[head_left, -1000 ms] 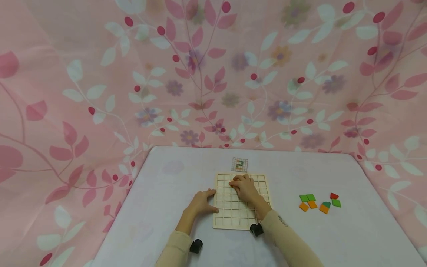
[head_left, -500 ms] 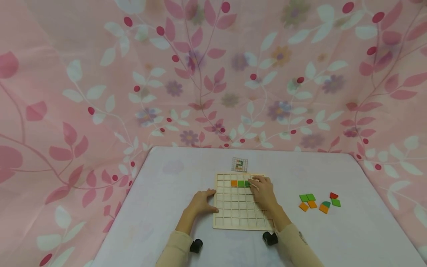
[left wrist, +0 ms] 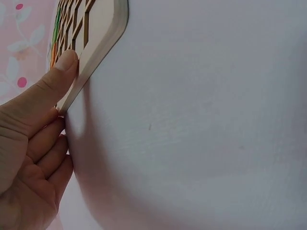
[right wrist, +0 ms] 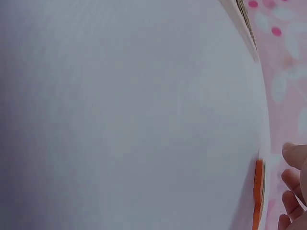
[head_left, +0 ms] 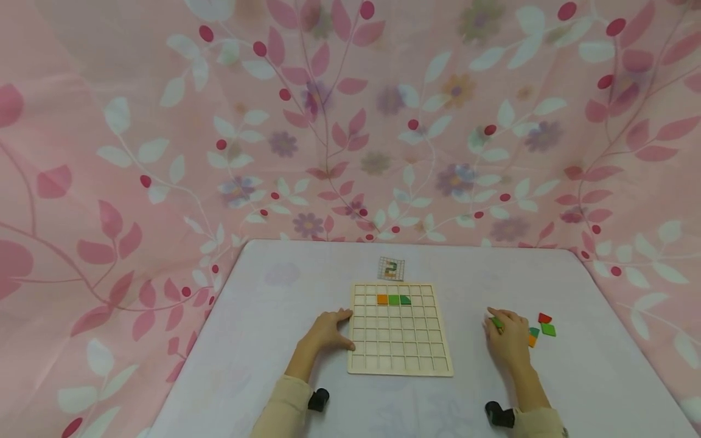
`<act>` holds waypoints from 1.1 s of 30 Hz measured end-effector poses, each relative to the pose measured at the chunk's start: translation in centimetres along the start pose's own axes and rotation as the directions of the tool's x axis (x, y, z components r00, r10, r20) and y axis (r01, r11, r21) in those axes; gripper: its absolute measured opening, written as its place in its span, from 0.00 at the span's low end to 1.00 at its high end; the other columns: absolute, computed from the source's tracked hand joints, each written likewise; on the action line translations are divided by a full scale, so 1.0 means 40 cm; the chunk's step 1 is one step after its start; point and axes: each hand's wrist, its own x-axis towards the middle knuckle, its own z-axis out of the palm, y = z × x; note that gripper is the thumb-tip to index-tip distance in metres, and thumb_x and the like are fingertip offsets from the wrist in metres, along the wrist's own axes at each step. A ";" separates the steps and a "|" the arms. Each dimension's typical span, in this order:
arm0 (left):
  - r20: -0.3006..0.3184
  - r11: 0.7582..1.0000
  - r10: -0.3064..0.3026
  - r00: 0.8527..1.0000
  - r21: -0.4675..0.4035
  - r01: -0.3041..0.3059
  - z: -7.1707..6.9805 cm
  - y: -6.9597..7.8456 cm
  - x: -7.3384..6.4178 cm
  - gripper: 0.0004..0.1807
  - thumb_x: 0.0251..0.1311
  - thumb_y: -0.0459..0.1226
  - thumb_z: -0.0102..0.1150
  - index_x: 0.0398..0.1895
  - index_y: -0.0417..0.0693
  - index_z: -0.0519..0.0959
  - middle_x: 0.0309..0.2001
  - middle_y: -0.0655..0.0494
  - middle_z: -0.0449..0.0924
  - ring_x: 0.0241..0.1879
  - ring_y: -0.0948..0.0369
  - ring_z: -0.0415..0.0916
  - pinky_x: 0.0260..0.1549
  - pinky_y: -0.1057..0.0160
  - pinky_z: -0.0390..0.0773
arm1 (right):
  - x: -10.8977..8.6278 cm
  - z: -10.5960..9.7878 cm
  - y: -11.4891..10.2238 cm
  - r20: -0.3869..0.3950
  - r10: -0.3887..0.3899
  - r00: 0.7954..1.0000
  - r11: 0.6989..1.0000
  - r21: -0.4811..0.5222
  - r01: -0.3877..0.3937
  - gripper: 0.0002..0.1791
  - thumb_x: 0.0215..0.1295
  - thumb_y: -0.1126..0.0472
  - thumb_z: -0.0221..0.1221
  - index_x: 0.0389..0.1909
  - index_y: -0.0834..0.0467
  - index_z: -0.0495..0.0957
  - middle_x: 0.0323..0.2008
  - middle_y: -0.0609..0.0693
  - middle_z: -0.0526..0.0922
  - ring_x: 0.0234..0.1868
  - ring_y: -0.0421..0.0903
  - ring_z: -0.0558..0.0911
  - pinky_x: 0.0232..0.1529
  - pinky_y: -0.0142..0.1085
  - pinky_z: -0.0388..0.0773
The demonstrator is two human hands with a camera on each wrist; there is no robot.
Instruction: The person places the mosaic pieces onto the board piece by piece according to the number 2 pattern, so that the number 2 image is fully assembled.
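Observation:
A square wooden grid board (head_left: 400, 350) lies flat on the table. My left hand (head_left: 325, 331) holds its left edge, with the thumb (left wrist: 66, 61) on the rim and the other fingers bent at the side. One upper row carries an orange tile (head_left: 382, 299), a green tile (head_left: 394, 300) and a green piece with a darker curved part (head_left: 405, 300). Off to the right, my right hand (head_left: 509, 340) hovers over loose tiles, covering some. A green tile (head_left: 496, 323) shows by its fingertips. In the right wrist view the fingers are loosely bent, apart from an orange tile (right wrist: 258, 189).
Beyond the board lies a small pattern card (head_left: 391, 268) with a gridded figure. Right of my right hand are a red piece (head_left: 544, 318), another green tile (head_left: 548, 330) and a partly covered orange-and-teal pair (head_left: 533, 336). A floral curtain (head_left: 350, 121) stands behind the table.
My right hand has left the board's upper row and moved right to the loose tiles. The three tiles on the board are now uncovered. My left hand stays at the board's edge.

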 end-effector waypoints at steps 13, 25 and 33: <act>0.044 1.000 0.023 0.999 -0.001 -0.023 -0.010 -0.007 0.006 0.46 0.29 0.40 0.80 0.60 0.41 0.73 0.62 0.43 0.69 0.63 0.45 0.64 0.63 0.46 0.61 | -0.025 -0.078 0.088 -0.010 0.233 0.973 0.971 -0.046 -0.233 0.17 0.58 0.68 0.58 0.48 0.71 0.77 0.35 0.67 0.75 0.34 0.57 0.73 0.30 0.38 0.67; 0.060 1.000 0.017 0.998 0.004 -0.018 -0.016 -0.009 0.007 0.47 0.28 0.37 0.80 0.61 0.42 0.73 0.63 0.41 0.68 0.64 0.44 0.64 0.63 0.45 0.61 | -0.013 -0.116 0.122 0.010 0.264 0.964 0.961 -0.087 -0.262 0.16 0.54 0.73 0.56 0.45 0.73 0.77 0.33 0.68 0.75 0.33 0.55 0.72 0.29 0.29 0.65; 0.066 1.000 0.002 0.998 -0.019 -0.001 -0.015 -0.005 0.006 0.47 0.28 0.35 0.80 0.61 0.43 0.72 0.63 0.42 0.68 0.65 0.45 0.63 0.64 0.46 0.60 | 0.002 -0.086 0.107 0.073 0.175 0.982 0.982 -0.077 -0.170 0.18 0.54 0.67 0.61 0.44 0.75 0.77 0.38 0.74 0.77 0.40 0.65 0.73 0.40 0.54 0.68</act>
